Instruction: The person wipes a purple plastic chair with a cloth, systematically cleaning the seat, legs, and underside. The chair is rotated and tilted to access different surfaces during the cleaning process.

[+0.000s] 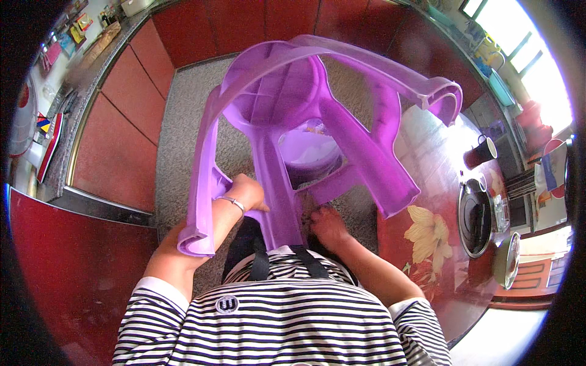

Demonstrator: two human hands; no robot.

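Note:
A purple plastic chair [284, 183] is tipped in front of my body, with its hollow legs and the ribbed underside of its seat [274, 96] turned up at me. A long curved strip of it arches over the seat and ends near my left forearm. My left hand [247, 192] grips the chair at an inner leg, the thumb against the leg's edge. Lower down, beside that leg, my right hand [328, 228] is blurred and its fingertips are hard to make out; I cannot tell whether it holds anything. Through the gap between the legs shows a lilac rounded vessel [311, 151].
A floral-printed table [425, 283] stands close on my right, bearing a dark mug [476, 155], a round black tray [474, 219] and a bowl [506, 261]. Red cabinets [123, 155] line the left and far sides. Speckled grey flooring [183, 128] lies beneath.

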